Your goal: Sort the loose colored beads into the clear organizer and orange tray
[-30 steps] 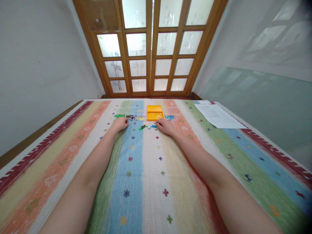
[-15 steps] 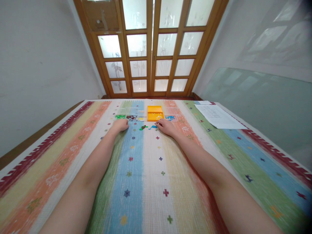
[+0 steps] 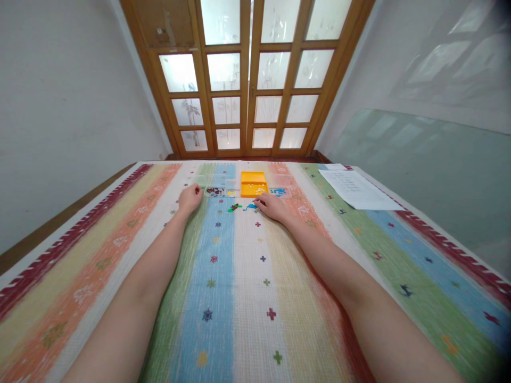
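Note:
My left hand (image 3: 190, 198) is at the far left of the row of boxes, its fingers drawn together over the box of small green pieces (image 3: 203, 189), which it mostly hides. Just right of it lies a clear box of dark brown pieces (image 3: 215, 192), then a smaller box with yellow pieces (image 3: 231, 193). My right hand (image 3: 270, 205) rests on the cloth with fingertips pinched beside a small blue shape (image 3: 251, 206). Anything between either hand's fingers is too small to make out. A green and brown shape (image 3: 235, 208) lies left of the blue one.
An opened yellow case (image 3: 254, 190) holding pale pieces stands behind my right hand. Beside it is a clear box of blue pieces (image 3: 278, 192). Printed paper sheets (image 3: 357, 190) lie at the right on the striped tablecloth (image 3: 215, 276). Wood-framed glass doors (image 3: 247, 80) stand beyond.
My left hand has moved slightly left and away from me, from in front of the boxes to over the green pieces. My right hand has barely moved.

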Demonstrator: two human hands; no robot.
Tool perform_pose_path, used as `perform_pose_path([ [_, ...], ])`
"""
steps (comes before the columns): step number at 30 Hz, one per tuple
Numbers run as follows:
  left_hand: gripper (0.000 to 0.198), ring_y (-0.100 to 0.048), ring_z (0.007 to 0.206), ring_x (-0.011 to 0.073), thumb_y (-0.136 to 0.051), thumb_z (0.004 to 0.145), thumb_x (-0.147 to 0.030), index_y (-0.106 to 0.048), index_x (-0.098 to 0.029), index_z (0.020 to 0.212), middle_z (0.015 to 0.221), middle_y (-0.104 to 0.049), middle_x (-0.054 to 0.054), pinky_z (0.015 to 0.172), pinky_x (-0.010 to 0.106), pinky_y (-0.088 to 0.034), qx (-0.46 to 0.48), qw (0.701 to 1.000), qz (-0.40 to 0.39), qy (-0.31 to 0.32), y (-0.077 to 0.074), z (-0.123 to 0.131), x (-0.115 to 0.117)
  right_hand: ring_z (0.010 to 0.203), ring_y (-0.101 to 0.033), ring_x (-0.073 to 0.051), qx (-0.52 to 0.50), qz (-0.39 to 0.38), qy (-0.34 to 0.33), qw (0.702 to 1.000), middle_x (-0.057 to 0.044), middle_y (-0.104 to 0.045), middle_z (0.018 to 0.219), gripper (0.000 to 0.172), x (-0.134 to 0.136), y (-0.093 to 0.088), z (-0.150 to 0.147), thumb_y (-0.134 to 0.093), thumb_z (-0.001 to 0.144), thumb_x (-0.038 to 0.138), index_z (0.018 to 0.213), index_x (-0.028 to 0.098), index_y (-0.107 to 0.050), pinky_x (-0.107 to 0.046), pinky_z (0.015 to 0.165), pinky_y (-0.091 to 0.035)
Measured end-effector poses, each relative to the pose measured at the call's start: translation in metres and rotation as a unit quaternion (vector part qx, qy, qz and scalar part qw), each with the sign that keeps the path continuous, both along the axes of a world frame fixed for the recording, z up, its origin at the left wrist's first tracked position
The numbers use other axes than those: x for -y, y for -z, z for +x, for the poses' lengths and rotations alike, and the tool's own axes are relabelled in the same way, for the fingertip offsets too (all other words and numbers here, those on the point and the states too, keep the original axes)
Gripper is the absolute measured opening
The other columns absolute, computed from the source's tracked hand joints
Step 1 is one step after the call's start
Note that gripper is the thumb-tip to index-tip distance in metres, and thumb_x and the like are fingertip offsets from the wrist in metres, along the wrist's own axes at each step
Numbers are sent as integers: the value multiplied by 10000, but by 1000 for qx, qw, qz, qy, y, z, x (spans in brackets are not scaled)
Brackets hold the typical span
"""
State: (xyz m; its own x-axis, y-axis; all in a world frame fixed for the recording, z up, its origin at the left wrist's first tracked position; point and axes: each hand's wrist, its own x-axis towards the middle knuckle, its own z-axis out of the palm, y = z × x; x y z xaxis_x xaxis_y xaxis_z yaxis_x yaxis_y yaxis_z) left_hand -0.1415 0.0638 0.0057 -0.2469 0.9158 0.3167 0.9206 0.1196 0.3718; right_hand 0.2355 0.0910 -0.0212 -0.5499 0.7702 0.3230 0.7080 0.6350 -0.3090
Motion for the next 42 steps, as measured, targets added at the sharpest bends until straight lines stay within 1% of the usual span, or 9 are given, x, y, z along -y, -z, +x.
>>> perform_pose_path([
  [6,240,-655,907,224,-538,966,-362,-711,-218,1049,1025,-768,70,739,279,-419,66,995,51,-52,9,-13,0,1003,-653,-213,-3,2,-5,1000,-89,-733,1084,303,0,0,0,-497,1077,377,1081,213,-752,-299,876,-446],
  [10,246,-646,852,217,-532,961,-354,-718,-211,1037,966,-761,67,727,281,-410,76,994,72,-40,11,-10,-1,1010,-651,-211,2,0,-3,1000,-87,-732,1091,291,0,0,1,-505,1076,372,1087,215,-750,-295,875,-444],
  [12,258,-644,832,220,-527,960,-352,-726,-206,1034,932,-754,68,730,292,-415,72,995,71,10,13,-3,-2,1009,-652,-210,4,0,-2,1000,-86,-733,1094,289,-1,1,1,-505,1076,368,1085,216,-751,-293,867,-445],
  [15,280,-641,819,227,-531,951,-361,-747,-200,1027,909,-750,70,741,306,-433,56,988,36,139,14,13,-1,1006,-655,-211,6,2,0,1000,-87,-734,1096,289,-1,1,1,-505,1075,363,1082,215,-753,-292,858,-449],
  [19,274,-633,785,204,-557,929,-372,-765,-207,994,904,-748,50,731,296,-444,54,950,-29,307,7,36,4,1016,-659,-213,10,-2,3,1000,-89,-736,1101,279,0,0,1,-511,1073,357,1089,216,-752,-291,872,-452],
  [23,254,-621,759,176,-605,898,-384,-767,-206,983,877,-736,31,703,271,-433,53,913,-91,393,-3,53,9,1005,-663,-216,3,-1,1,1000,-90,-739,1089,285,1,-1,1,-510,1071,365,1071,215,-752,-297,885,-458],
  [31,246,-615,775,176,-670,867,-338,-766,-220,1061,911,-729,31,721,272,-439,-2,903,-90,421,-4,65,15,1004,-661,-213,4,1,1,1000,-86,-737,1095,300,0,0,1,-501,1070,379,1076,215,-752,-297,888,-461],
  [37,204,-642,852,188,-613,918,-304,-761,-204,1014,963,-742,44,807,292,-474,29,904,-76,419,1,65,14,1012,-660,-211,5,-7,4,1000,-89,-734,1106,295,1,-1,1,-503,1068,368,1097,215,-754,-300,899,-462],
  [42,203,-633,845,187,-579,929,-316,-739,-198,970,951,-734,46,793,298,-482,66,915,-51,395,7,63,13,1022,-661,-214,5,-3,0,1000,-91,-735,1110,292,2,-3,1,-506,1068,367,1102,213,-752,-305,897,-464],
])
